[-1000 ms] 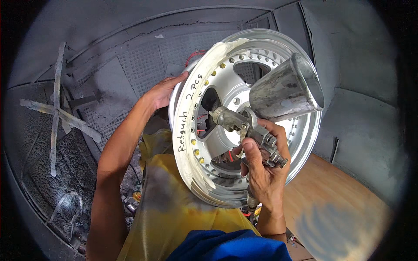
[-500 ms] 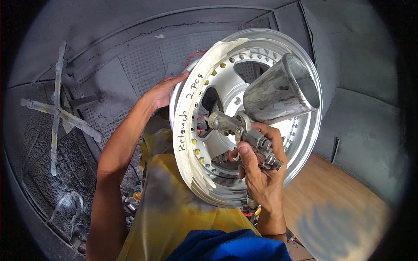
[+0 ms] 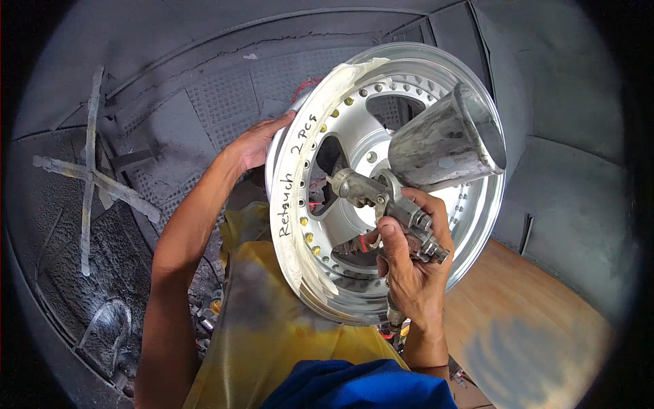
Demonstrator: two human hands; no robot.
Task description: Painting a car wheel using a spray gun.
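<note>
Gripping a spray gun (image 3: 357,191), the right hand (image 3: 419,273) holds its cup (image 3: 436,144) before the central wheel (image 3: 354,140), hiding part. The left hand (image 3: 259,144) clasps the wheel's left edge, fingertips hidden; a cross-shaped frame (image 3: 89,176) is left, a board (image 3: 484,293) near right.

My wheel (image 3: 355,140) is metal: glossy, polished lip (image 3: 354,310); smooth, satin silver face. The tape (image 3: 286,208) on the lip is matt, wrinkled and paper-like. My spray gun (image 3: 392,201) is worn metal, and its cup (image 3: 439,140) has a dull, smudged finish. My yellow garment (image 3: 266,300) is stained cloth. The board (image 3: 501,286) shows wood grain and a matt patch.
</note>
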